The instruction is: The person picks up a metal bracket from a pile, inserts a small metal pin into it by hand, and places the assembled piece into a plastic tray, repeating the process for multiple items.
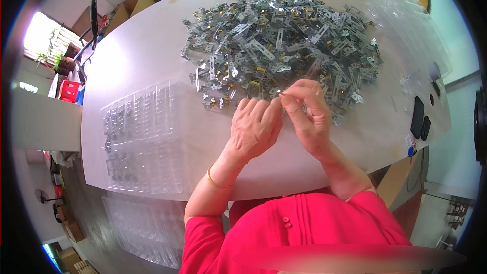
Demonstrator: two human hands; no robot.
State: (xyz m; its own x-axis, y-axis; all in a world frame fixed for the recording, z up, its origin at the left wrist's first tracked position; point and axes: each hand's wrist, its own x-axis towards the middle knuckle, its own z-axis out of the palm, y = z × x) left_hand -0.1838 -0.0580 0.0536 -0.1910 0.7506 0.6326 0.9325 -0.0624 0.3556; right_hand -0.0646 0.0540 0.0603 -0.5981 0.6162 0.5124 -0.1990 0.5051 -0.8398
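Observation:
Both my hands meet in front of a large heap of small silvery metal brackets, some with brass-coloured bits. My left hand is closed, knuckles up, and whatever its fingers grip is hidden behind them. Thumb and forefinger of my right hand pinch a small shiny metal piece right beside the left fingertips. To the left lies a clear plastic compartment tray, with greyish parts in some of its left-hand compartments.
More clear trays are stacked below the table's left front edge. Clear plastic packaging covers the far right of the white table. A black phone, a small dark object and keys lie at the right edge.

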